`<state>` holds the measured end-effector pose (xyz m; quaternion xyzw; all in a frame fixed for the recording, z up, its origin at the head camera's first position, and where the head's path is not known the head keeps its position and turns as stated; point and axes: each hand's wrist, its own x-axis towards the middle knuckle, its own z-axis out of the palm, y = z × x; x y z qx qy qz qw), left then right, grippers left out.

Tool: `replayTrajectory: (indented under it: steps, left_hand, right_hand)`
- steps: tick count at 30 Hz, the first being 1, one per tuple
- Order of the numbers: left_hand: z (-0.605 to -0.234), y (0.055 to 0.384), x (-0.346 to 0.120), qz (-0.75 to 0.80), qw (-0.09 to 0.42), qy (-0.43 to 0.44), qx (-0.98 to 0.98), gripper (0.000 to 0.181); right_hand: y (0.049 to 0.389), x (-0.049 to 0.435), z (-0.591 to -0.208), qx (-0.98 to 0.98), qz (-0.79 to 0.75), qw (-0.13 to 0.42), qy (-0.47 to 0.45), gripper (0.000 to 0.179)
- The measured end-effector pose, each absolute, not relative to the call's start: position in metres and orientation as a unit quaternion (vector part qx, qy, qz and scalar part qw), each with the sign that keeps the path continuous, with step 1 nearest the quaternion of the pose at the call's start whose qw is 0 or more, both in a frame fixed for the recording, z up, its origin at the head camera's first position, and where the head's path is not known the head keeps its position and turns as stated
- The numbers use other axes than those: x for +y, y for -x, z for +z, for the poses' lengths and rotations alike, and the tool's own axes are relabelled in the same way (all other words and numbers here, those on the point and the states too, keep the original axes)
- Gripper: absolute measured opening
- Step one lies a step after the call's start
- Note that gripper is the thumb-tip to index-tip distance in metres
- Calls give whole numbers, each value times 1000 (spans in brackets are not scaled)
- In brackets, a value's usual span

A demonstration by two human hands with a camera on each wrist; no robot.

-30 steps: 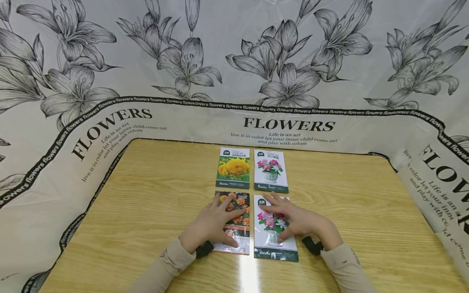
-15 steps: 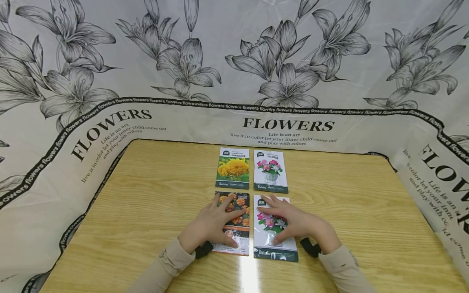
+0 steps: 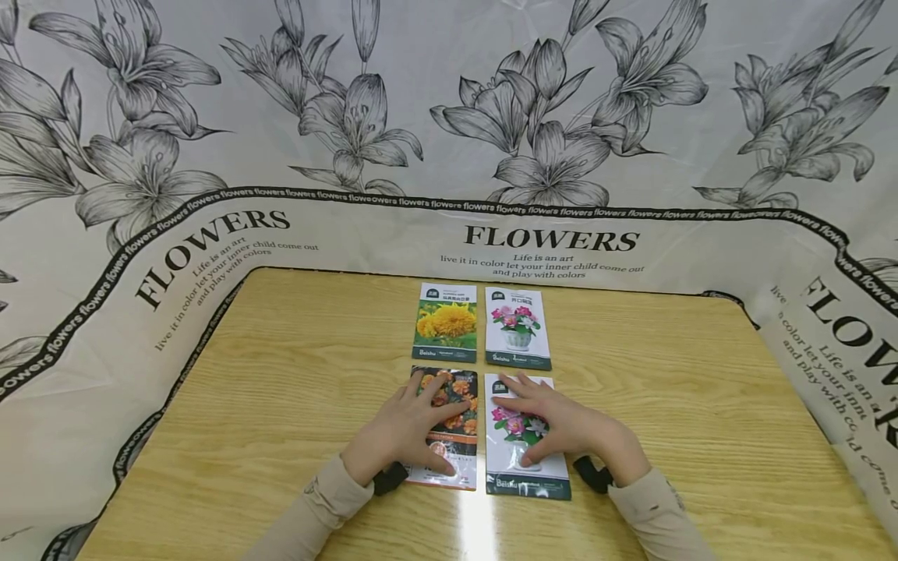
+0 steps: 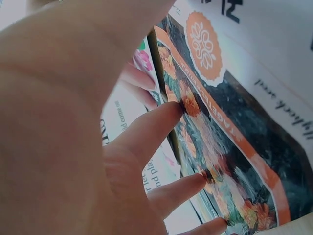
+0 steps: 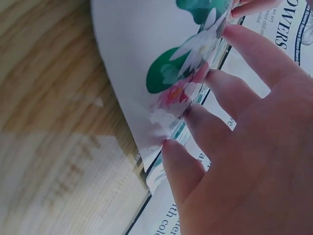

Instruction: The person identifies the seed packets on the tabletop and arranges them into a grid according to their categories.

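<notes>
My left hand (image 3: 400, 428) has its fingers spread over a seed packet with orange flowers (image 3: 461, 452). In the left wrist view, fingertips press on the printed front of that orange-flower packet (image 4: 244, 112). On the right, my right hand (image 3: 578, 421) lies with spread fingers on a white seed packet (image 3: 503, 460) showing pink flowers in a pot. The right wrist view has its fingertips touching the face of this white packet (image 5: 127, 44). Both packets lie side by side, a narrow gap between them.
Behind them lie a yellow-flower seed packet (image 3: 449, 321) and another white pink-flower packet (image 3: 518, 327), making a two-by-two layout. The wooden table (image 3: 295, 374) is enclosed by a white flower-print cloth (image 3: 393, 234). Black wrist devices (image 3: 390, 478) show beneath both wrists.
My right thumb has moved slightly left and inward over the white packet, the right wrist shifting a little with it. The left hand and all the packets look the same.
</notes>
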<state>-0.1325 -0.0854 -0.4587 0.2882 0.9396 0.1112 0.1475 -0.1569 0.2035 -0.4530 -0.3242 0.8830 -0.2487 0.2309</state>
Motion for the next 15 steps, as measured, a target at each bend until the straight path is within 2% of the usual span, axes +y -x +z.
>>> replayTrajectory:
  steps: [15]
  left_hand:
    - [-459, 132, -86, 117, 152, -291, 937, 98]
  right_hand:
    - [157, 203, -453, 885, -242, 225, 328, 92]
